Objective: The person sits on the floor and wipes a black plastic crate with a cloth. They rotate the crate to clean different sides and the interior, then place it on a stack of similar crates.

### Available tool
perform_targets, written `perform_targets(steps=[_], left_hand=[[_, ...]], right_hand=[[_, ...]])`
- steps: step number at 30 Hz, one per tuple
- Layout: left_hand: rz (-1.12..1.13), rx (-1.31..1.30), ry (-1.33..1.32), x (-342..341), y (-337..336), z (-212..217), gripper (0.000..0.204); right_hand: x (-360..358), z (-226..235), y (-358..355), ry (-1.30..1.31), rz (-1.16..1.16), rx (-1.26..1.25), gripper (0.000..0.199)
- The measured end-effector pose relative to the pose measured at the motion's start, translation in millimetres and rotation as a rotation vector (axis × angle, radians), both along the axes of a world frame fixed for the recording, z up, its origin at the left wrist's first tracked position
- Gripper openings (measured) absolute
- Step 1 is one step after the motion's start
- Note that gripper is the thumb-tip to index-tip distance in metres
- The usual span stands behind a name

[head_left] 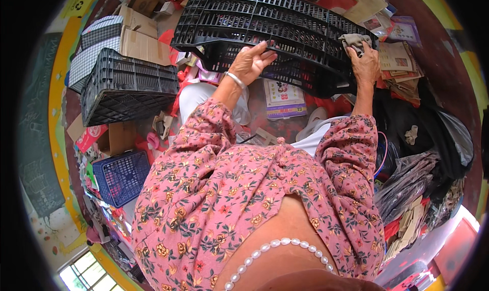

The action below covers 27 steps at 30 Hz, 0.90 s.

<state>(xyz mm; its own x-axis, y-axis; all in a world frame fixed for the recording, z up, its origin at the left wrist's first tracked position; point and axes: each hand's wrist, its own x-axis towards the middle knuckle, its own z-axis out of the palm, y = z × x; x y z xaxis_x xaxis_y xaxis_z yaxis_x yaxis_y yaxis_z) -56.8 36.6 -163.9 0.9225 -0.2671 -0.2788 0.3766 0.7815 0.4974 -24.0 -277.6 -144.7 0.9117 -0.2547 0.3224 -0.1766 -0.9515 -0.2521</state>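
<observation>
A large black slatted plastic crate [285,23] lies tilted in front of me, over my knees. My right hand [364,62] is closed on a crumpled grey rag [355,40] and presses it against the crate's right end. At the crate's near edge is my left hand [253,62], palm turned up and inward, its fingers loosely bent and apart. It is against or just in front of the rim; whether it bears any of the crate's weight I cannot tell. Under the crate, a flat white and purple printed box [284,98] lies on the floor between my legs.
To the left stand another black crate [130,82], cardboard boxes [142,39] and a blue basket [122,176]. Stacked papers [400,62], black cloth [407,113] and clear plastic bags [407,176] lie to the right. A chalkboard [41,128] lines the left wall.
</observation>
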Motion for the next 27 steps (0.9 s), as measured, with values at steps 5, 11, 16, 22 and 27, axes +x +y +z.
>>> perform_targets(steps=[5, 11, 16, 22, 27], left_hand=[[0.265, -0.024, 0.222, 35.4, -33.1, -3.7, 0.013], [0.285, -0.082, 0.082, 50.0, -38.8, -9.2, 0.027], [0.238, 0.011, -0.02, 47.4, -30.1, -23.3, 0.026], [0.243, 0.016, 0.01, 54.9, -30.2, -20.2, 0.025], [-0.376, 0.389, 0.073, 15.1, -19.7, -11.4, 0.025]], right_hand=[[1.0, 10.2, 9.0, -0.076, -0.005, 0.196, 0.029], [-16.9, 22.8, 106.5, -0.286, 0.593, -0.016, 0.013], [-16.8, 24.0, 62.5, -0.15, 0.26, 0.017, 0.01], [-27.8, 16.3, -52.0, -0.113, -0.302, -0.128, 0.018], [-32.2, 12.2, -65.2, -0.009, -0.443, 0.24, 0.028]])
